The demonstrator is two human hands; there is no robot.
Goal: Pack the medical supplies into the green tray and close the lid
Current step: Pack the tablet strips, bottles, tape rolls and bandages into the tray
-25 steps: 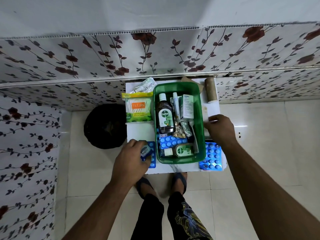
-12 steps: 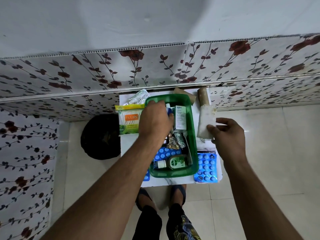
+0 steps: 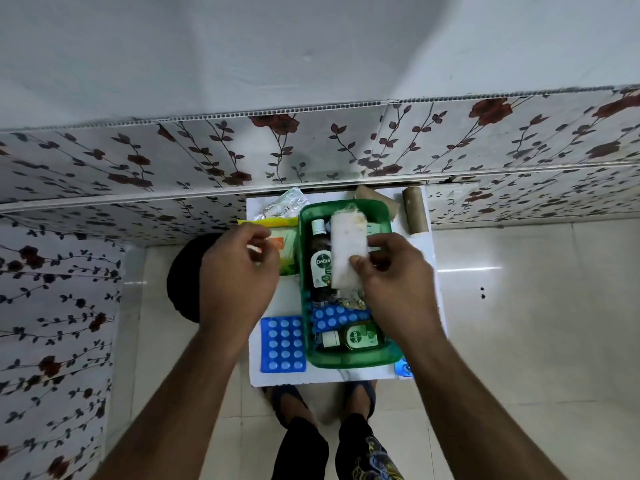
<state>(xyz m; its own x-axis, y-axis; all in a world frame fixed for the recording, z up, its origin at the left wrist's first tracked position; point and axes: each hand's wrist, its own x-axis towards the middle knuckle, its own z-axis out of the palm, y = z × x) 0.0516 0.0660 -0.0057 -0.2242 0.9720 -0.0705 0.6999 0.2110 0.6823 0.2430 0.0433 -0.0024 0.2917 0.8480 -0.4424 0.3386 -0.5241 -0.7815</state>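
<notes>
Pinched only at its near end by the right hand [image 3: 391,282], the limp white gauze pad [image 3: 348,251] may snag the green plastic tray [image 3: 346,358] rim, while the left hand [image 3: 239,271] hovers loosely curled, empty.

Right hand [image 3: 394,282] holds gauze [image 3: 347,251] (probably) over tray [image 3: 349,358]

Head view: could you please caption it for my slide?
Right hand holds white gauze pack over green tray.

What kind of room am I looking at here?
Probably a room in a home, not a clinic: floral wall panels, a glossy tiled floor, and a small white table set against the wall with household first-aid items.
</notes>
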